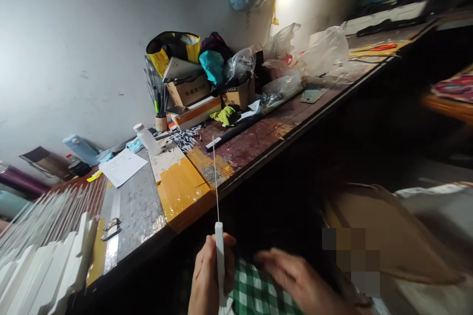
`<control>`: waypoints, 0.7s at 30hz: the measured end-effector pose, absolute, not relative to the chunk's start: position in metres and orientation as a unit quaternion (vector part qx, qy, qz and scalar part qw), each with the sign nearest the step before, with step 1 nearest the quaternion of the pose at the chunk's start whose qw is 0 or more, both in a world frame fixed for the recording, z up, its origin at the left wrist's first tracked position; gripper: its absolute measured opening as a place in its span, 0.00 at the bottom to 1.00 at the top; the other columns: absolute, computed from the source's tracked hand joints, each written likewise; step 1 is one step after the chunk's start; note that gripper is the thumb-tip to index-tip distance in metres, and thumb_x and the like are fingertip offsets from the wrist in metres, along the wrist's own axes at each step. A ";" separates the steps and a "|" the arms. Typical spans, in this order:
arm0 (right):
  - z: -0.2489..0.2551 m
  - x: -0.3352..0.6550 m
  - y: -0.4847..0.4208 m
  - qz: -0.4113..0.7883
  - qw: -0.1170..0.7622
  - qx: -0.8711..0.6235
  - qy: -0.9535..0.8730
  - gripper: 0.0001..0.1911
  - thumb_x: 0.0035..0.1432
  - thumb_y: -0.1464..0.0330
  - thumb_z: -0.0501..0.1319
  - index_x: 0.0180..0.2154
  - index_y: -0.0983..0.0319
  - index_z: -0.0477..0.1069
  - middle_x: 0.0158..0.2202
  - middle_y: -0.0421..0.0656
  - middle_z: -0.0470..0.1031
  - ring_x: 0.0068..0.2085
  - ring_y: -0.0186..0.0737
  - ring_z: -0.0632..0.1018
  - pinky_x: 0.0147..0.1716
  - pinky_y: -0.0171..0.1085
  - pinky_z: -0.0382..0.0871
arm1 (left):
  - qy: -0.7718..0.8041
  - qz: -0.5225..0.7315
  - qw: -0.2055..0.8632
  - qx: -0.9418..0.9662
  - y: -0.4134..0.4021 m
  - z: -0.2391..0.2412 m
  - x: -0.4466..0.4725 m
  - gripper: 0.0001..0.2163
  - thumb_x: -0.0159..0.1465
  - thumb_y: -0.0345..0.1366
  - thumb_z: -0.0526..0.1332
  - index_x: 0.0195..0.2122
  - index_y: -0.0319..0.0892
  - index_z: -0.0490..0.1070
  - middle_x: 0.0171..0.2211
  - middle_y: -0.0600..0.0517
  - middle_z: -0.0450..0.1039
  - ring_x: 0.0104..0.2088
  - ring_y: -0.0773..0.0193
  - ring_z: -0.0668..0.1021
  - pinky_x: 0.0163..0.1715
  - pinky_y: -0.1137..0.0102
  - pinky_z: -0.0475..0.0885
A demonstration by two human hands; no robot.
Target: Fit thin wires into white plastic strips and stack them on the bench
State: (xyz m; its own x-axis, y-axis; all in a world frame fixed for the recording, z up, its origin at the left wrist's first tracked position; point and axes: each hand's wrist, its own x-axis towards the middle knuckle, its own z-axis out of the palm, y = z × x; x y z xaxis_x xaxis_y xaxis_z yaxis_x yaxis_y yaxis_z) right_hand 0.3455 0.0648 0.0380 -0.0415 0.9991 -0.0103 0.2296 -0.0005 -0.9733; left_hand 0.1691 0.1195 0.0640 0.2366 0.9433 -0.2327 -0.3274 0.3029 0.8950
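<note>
My left hand (205, 268) is wrapped round a long white handle-like piece (219, 256), held upright in front of me. A thin pale rod (216, 182) sticks up out of its top end, and a thin line shows below it too. To the right, my right hand (295, 275) is apart from that piece, blurred by motion, its fingers stretched out with nothing visible in them. Beneath the hands lies green and white checked cloth (254, 288). More white pieces (55, 268) with thin rods (55, 211) lie side by side on the bench at lower left.
A long bench (258, 145) runs diagonally, its front edge beyond my hands. It bears a white bottle (148, 139), a paper sheet (123, 166), small black-and-white pieces (185, 139), cardboard boxes (190, 91) and plastic bags (325, 51). A large brown carton-like shape (391, 236) stands at right.
</note>
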 end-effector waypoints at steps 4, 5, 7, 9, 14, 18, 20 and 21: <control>0.077 0.360 0.109 0.497 0.543 -0.447 -0.509 0.20 0.66 0.59 0.52 0.54 0.58 0.69 0.47 0.46 0.76 0.34 0.35 0.75 0.30 0.34 0.71 | 0.434 0.407 0.655 0.466 0.113 0.051 0.170 0.23 0.62 0.54 0.55 0.34 0.35 0.75 0.13 0.59 0.54 0.14 0.76 0.54 0.15 0.76 0.45; 0.083 0.359 0.116 0.511 0.554 -0.420 -0.505 0.20 0.66 0.59 0.53 0.55 0.58 0.68 0.48 0.47 0.76 0.34 0.35 0.75 0.29 0.33 0.70 | 0.442 0.393 0.654 0.471 0.112 0.048 0.171 0.23 0.61 0.54 0.56 0.34 0.35 0.75 0.13 0.59 0.53 0.14 0.76 0.54 0.15 0.76 0.45; 0.090 0.355 0.125 0.546 0.552 -0.379 -0.503 0.18 0.64 0.60 0.56 0.53 0.60 0.70 0.45 0.47 0.78 0.33 0.34 0.76 0.27 0.31 0.68 | 0.460 0.372 0.658 0.466 0.111 0.045 0.173 0.24 0.59 0.56 0.57 0.33 0.36 0.75 0.15 0.59 0.53 0.16 0.75 0.54 0.16 0.76 0.45; 0.091 0.350 0.127 0.575 0.546 -0.366 -0.487 0.15 0.63 0.61 0.59 0.47 0.62 0.75 0.38 0.45 0.80 0.31 0.33 0.76 0.26 0.30 0.67 | 0.475 0.364 0.653 0.464 0.110 0.042 0.174 0.24 0.57 0.58 0.58 0.30 0.37 0.74 0.16 0.58 0.53 0.17 0.74 0.55 0.17 0.76 0.45; 0.086 0.346 0.123 0.542 0.606 -0.398 -0.426 0.12 0.60 0.62 0.62 0.37 0.64 0.78 0.29 0.41 0.80 0.28 0.32 0.76 0.31 0.33 0.71 | 0.491 0.433 0.551 0.517 0.104 0.038 0.177 0.18 0.57 0.52 0.62 0.29 0.40 0.75 0.19 0.56 0.55 0.20 0.70 0.58 0.19 0.75 0.52; 0.087 0.352 0.126 0.503 0.625 -0.429 -0.415 0.12 0.58 0.62 0.63 0.38 0.64 0.79 0.29 0.42 0.80 0.27 0.33 0.76 0.30 0.34 0.72 | 0.512 0.476 0.441 0.562 0.096 0.037 0.183 0.15 0.57 0.50 0.63 0.27 0.42 0.75 0.19 0.55 0.61 0.21 0.68 0.61 0.21 0.73 0.56; 0.087 0.356 0.130 0.487 0.632 -0.442 -0.410 0.13 0.57 0.61 0.64 0.37 0.64 0.79 0.29 0.42 0.80 0.27 0.33 0.76 0.29 0.34 0.72 | 0.527 0.484 0.414 0.563 0.092 0.035 0.186 0.14 0.56 0.49 0.64 0.26 0.43 0.75 0.18 0.56 0.60 0.19 0.68 0.61 0.20 0.73 0.55; 0.087 0.358 0.131 0.476 0.637 -0.450 -0.408 0.13 0.57 0.61 0.64 0.37 0.64 0.79 0.28 0.42 0.80 0.26 0.33 0.75 0.29 0.34 0.71 | 0.531 0.490 0.407 0.558 0.090 0.034 0.188 0.14 0.56 0.49 0.64 0.26 0.43 0.75 0.18 0.56 0.60 0.19 0.68 0.61 0.20 0.73 0.55</control>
